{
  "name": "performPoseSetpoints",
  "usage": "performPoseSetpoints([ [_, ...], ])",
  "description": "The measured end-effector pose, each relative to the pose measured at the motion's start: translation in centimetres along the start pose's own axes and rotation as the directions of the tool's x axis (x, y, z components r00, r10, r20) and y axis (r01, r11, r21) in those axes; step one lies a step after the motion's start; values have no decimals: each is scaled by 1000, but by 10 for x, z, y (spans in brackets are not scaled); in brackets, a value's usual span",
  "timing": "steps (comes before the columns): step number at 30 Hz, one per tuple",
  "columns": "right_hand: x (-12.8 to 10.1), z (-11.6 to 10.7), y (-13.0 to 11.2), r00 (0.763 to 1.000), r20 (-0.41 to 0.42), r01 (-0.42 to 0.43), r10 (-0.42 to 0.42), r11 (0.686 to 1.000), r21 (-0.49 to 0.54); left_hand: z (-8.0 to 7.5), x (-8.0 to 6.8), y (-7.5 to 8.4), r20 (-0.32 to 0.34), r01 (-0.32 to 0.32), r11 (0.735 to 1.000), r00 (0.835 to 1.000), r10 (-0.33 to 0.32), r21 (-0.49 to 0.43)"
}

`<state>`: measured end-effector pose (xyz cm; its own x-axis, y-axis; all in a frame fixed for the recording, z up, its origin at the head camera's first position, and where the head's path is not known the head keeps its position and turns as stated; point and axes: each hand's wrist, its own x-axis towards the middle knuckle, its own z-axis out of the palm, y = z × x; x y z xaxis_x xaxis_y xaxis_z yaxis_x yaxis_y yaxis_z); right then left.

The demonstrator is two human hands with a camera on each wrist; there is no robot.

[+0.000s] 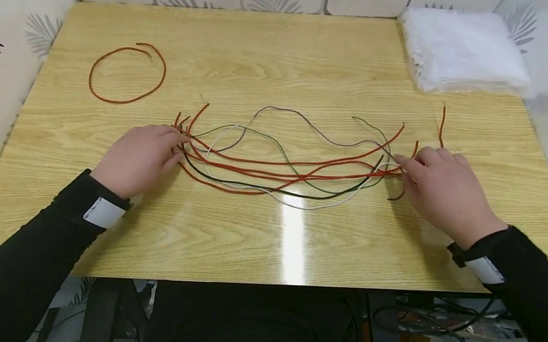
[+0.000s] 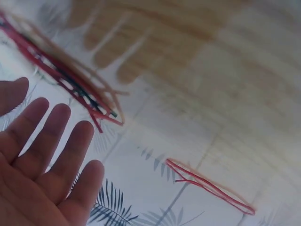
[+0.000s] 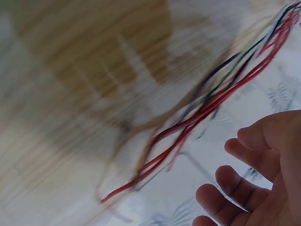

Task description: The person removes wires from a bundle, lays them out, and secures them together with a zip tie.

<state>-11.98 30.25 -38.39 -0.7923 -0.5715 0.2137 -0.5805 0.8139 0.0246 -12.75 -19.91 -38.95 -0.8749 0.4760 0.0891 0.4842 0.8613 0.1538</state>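
Observation:
A loose bundle of red, black, white, green and grey wires (image 1: 263, 172) lies lengthwise across the wooden table. At its left end is my left hand (image 1: 140, 157); in the left wrist view its fingers (image 2: 79, 141) are spread and nearly straight, with a gap between them and the wires (image 2: 61, 77). My right hand (image 1: 449, 191) is at the bundle's right end, partly covering the wire tips in the head view. Its fingers (image 3: 230, 181) are loosely bent in the right wrist view, beside the wires (image 3: 211, 106) and holding none of them.
One red wire (image 1: 91, 76), bent into a loop, lies apart at the back left of the table (image 1: 268, 64). A stack of clear plastic bags (image 1: 467, 52) rests at the back right corner. Dark cables (image 1: 438, 319) hang below the front edge at the right.

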Motion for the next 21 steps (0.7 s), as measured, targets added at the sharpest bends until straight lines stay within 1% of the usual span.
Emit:
performPoseSetpoints([
  [2, 1, -3, -14, 997, -45, 63, -62, 998, 26, -5, 2, -2, -15, 38, 999, 999, -38, -30],
  [4, 2, -6, -27, 991, -73, 119, -115, 992, 42, -9, 5, -7, -13, 82, 996, 996, -83, -42],
  [6, 3, -11, -40, 983, -93, 163, -157, 985, 59, -13, 8, -15, 6, 142, 988, 990, -142, -54],
  [8, 2, -16, -51, 975, -114, 197, -188, 978, 74, -17, 14, -26, 40, 203, 978, 979, -201, -49],
  [12, -2, -26, -74, 961, -138, 254, -240, 963, 95, -22, 25, -54, 95, 318, 948, 944, -316, -7],
  [15, -7, -31, -88, 952, -142, 288, -273, 953, 96, -20, 32, -72, 143, 401, 916, 906, -399, 18],
  [18, -10, -33, -95, 950, -143, 292, -278, 952, 94, -16, 40, -86, 178, 451, 891, 875, -451, 40],
  [19, -10, -34, -96, 951, -143, 288, -273, 953, 96, -15, 42, -90, 185, 462, 886, 867, -462, 45],
  [21, -11, -34, -96, 956, -138, 274, -260, 957, 96, -12, 46, -96, 180, 470, 880, 862, -473, 63],
])
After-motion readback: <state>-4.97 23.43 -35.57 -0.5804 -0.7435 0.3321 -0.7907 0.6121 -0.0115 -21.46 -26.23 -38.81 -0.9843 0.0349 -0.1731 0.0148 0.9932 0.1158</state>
